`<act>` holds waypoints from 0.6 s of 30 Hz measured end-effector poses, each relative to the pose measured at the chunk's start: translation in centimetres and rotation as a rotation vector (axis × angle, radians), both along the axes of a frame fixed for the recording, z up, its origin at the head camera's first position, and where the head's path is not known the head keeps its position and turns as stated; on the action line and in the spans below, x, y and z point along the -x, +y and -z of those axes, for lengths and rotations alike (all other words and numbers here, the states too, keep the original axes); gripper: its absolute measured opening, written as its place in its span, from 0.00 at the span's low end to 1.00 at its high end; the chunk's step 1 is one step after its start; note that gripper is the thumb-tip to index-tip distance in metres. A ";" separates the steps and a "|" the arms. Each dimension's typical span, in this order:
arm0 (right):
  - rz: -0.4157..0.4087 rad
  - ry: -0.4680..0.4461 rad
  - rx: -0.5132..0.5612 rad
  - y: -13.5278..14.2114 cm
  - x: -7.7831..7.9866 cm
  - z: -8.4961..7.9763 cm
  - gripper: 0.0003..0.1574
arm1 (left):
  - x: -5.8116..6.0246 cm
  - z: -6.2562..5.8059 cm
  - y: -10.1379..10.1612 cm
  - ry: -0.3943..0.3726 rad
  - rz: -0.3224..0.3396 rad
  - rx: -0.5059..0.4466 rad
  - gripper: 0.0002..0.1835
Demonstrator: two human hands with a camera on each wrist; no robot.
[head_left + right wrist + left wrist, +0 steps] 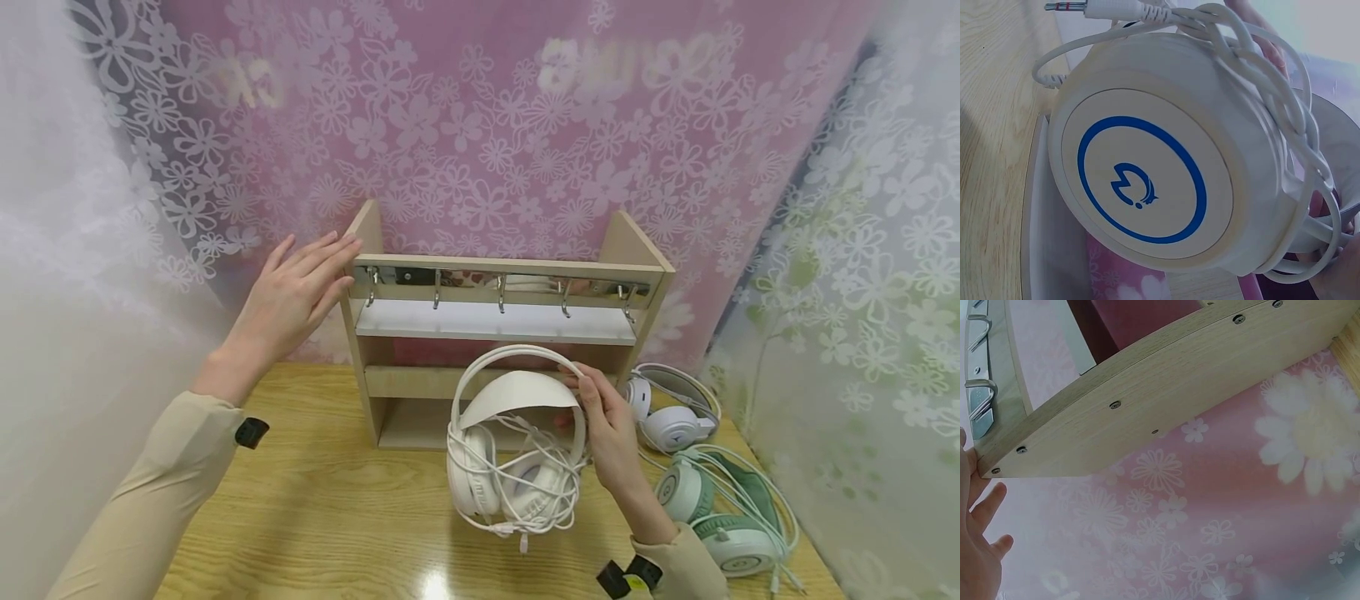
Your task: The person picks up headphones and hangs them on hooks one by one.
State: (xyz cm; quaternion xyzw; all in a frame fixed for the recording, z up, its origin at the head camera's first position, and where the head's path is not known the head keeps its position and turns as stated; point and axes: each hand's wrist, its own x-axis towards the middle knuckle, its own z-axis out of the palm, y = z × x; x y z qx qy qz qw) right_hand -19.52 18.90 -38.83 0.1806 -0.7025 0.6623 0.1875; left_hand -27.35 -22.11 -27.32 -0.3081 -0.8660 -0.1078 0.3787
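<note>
My right hand grips the headband of a pair of white headphones, held up in front of a small wooden shelf rack. The white cable is wound about the ear cups. In the right wrist view one ear cup with a blue ring fills the middle, and a bare audio plug sticks out at the top. My left hand, fingers extended, rests against the upper left corner of the rack. Its fingertips touch the side panel in the left wrist view.
A metal strip with several hooks runs along the rack's top front. Right of the rack, on the wooden table, lie white headphones and green-and-white headphones. Behind hangs a pink flowered curtain.
</note>
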 end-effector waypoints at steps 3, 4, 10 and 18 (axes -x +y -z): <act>-0.020 -0.003 0.013 -0.2 0.0 -0.1 0.24 | 0.0 0.0 0.0 -0.001 0.000 0.002 0.28; -0.023 -0.006 0.018 -0.2 0.0 -0.1 0.24 | 0.0 0.0 0.0 0.000 0.000 0.002 0.28; -0.028 -0.010 0.026 -0.5 0.1 -0.1 0.24 | 0.0 0.0 0.0 0.001 -0.003 0.007 0.29; -0.064 0.004 0.055 -1.0 0.2 -0.3 0.24 | -0.1 0.0 0.0 0.003 -0.004 0.004 0.28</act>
